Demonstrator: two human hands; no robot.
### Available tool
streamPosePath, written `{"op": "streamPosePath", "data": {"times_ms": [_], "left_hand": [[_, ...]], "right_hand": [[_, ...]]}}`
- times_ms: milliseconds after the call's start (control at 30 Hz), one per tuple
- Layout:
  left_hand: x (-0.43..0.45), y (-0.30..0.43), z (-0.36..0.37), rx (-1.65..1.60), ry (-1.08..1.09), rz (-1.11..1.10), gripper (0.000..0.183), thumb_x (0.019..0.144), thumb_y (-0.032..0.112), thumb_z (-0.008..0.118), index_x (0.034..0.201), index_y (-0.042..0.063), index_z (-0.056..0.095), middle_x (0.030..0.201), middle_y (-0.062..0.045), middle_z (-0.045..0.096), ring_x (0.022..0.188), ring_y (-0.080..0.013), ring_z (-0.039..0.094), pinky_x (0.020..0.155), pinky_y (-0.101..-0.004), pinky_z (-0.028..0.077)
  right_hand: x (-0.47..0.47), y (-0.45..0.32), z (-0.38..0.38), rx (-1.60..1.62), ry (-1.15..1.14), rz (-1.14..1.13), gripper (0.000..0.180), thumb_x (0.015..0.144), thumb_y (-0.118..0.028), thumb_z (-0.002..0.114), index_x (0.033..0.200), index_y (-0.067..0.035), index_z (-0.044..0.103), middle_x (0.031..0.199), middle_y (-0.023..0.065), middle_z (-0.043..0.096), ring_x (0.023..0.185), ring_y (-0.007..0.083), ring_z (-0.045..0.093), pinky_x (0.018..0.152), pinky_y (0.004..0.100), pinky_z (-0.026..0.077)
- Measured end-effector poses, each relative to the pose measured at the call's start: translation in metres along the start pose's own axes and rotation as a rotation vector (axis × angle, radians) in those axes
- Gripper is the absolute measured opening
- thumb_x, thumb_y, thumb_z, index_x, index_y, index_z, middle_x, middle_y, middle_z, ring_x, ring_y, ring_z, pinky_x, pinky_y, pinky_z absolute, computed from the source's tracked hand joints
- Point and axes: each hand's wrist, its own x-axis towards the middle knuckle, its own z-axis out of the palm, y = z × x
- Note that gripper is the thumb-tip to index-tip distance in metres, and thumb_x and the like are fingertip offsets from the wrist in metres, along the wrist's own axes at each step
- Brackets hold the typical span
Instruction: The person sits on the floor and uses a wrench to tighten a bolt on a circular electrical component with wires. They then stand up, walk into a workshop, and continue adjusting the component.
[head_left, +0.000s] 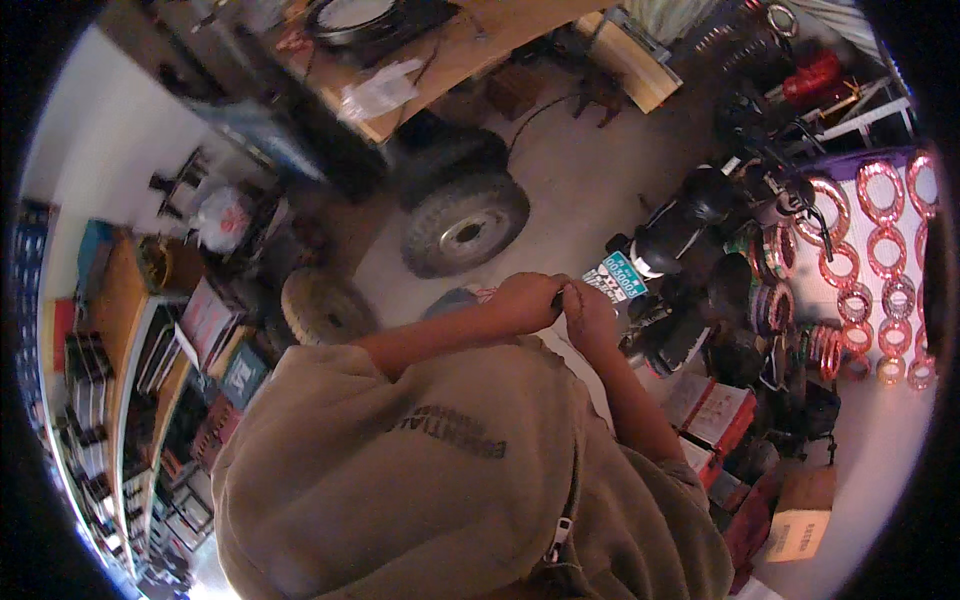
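My left hand (525, 301) and my right hand (589, 311) meet in front of my chest, with their fingers curled and touching. A small dark object (557, 301) shows between them at the left hand's fingers; what it is cannot be told. The right hand's grip on it is unclear. Past the hands, a thick-treaded tyre on a pale rim (465, 232) stands on the floor. A second tyre (322, 307) is nearer, at the left. To the right of the hands is a dark two-wheeled vehicle (694, 202) with a green plate bearing writing.
A wooden bench (480, 56) with a clear plastic bag (382, 91) is at the top. Loaded shelves (131, 337) line the left. Shiny ring-shaped packages (886, 251) hang on the right wall, above red cases (712, 409) and a cardboard box (806, 499).
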Motion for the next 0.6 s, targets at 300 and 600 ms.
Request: {"op": "streamPosePath", "data": {"times_ms": [300, 600], "left_hand": [[0.178, 0.018, -0.004, 0.195, -0.177, 0.28, 0.033, 0.081, 0.019, 0.06, 0.111, 0.005, 0.056, 0.078, -0.017, 0.067, 0.074, -0.0381, 0.066, 0.063, -0.0514, 0.051], [0.277, -0.006, -0.033, 0.19, 0.041, -0.015, 0.033, 0.086, 0.02, 0.053, 0.115, 0.006, 0.056, 0.087, -0.018, 0.068, 0.079, -0.0373, 0.068, 0.064, -0.0515, 0.052]], "right_hand": [[0.077, 0.105, -0.065, -0.439, 0.265, -0.085, 0.019, 0.095, -0.012, 0.046, 0.101, -0.001, 0.06, 0.086, 0.0205, 0.064, 0.076, 0.038, 0.061, 0.066, 0.0433, 0.047], [0.232, 0.156, -0.11, 0.468, -0.155, 0.369, 0.037, 0.1, -0.029, 0.046, 0.105, 0.004, 0.061, 0.076, 0.0015, 0.059, 0.067, 0.0128, 0.051, 0.055, 0.0315, 0.042]]}}
